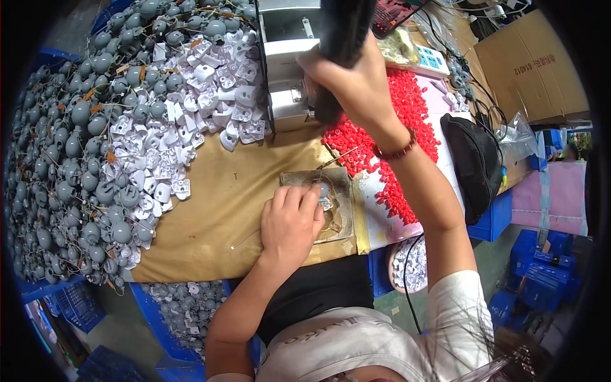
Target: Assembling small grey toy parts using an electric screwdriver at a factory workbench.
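My right hand [361, 92] is raised, grip closed on a blurred black tool [344, 38] partly hiding a metal box [286, 60]. My left hand [286, 223] arches over a grey part [324, 190] in a block [294, 179], pinching or not I can't tell; red pieces [414, 114] lie nearby.

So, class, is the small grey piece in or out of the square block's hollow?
In: the grey piece shows within the outline of the square block's hollow, beside the left hand.
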